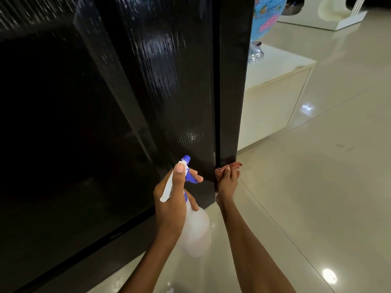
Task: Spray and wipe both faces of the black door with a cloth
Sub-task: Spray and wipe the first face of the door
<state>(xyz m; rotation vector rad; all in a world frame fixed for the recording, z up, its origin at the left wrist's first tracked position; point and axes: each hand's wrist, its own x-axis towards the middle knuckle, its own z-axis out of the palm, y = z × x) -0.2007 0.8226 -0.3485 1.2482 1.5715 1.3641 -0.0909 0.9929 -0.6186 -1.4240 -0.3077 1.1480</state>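
Observation:
The glossy black door (pixel 131 85) fills the left and middle of the head view, its narrow edge (pixel 230 98) turned toward me. My left hand (pixel 171 199) grips a clear spray bottle (pixel 195 231) with a white and blue trigger head (pixel 186 166), nozzle pointing at the door's lower face. My right hand (pixel 227 182) holds a reddish checked cloth (pixel 229 167) pressed against the bottom of the door's edge. Wet streaks shine on the door's face.
A cream low cabinet (pixel 275 96) stands just behind the door's edge, with a blue globe (pixel 266 15) on a clear stand on top. Glossy beige floor tiles (pixel 317 187) spread to the right. White furniture (pixel 330 13) sits at the far top right.

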